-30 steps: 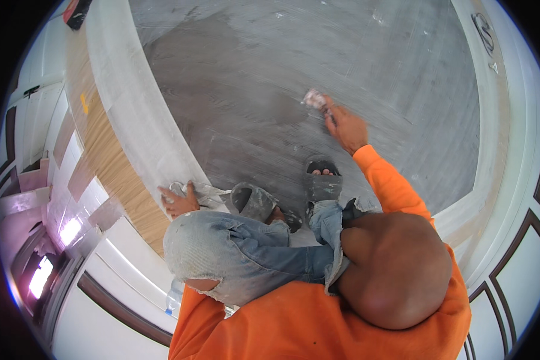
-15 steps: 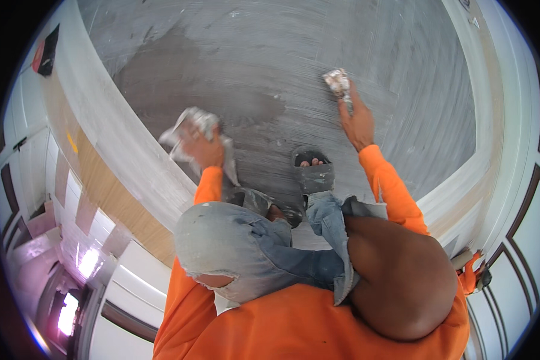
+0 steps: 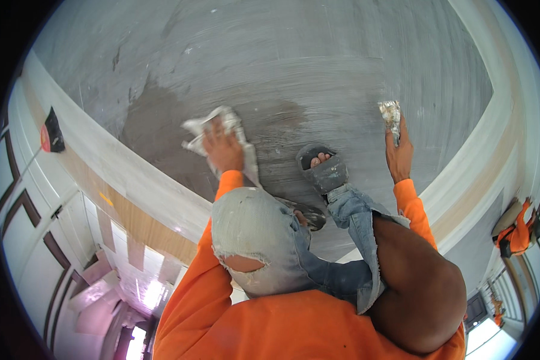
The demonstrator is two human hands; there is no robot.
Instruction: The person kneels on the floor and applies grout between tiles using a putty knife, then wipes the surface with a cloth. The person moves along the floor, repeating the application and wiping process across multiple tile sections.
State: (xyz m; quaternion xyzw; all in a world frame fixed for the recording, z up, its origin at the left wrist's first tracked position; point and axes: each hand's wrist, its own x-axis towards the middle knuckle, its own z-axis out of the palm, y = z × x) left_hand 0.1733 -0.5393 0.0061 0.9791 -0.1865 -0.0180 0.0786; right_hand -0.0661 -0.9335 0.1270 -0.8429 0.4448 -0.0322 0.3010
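Observation:
I crouch on a grey, streaky floor with a darker patch left of centre. My left hand presses a crumpled whitish cloth onto that darker patch, fingers over the fabric. To the right, my right hand grips a small flat scraper-like tool. Its outer end is crusted with white and brown, and the fingers cover the rest. Between the hands are my feet in dark, spattered sandals.
A pale border and a wood-toned strip curve along the left. Beyond them stands a black and red object on a thin rod. Far right is another person in orange. White panelled walls rise at the sides.
The view has shifted. Left hand and cloth are farther right in the picture, with the cloth spread flatter. The right hand and its tool have come nearer and farther out to the right.

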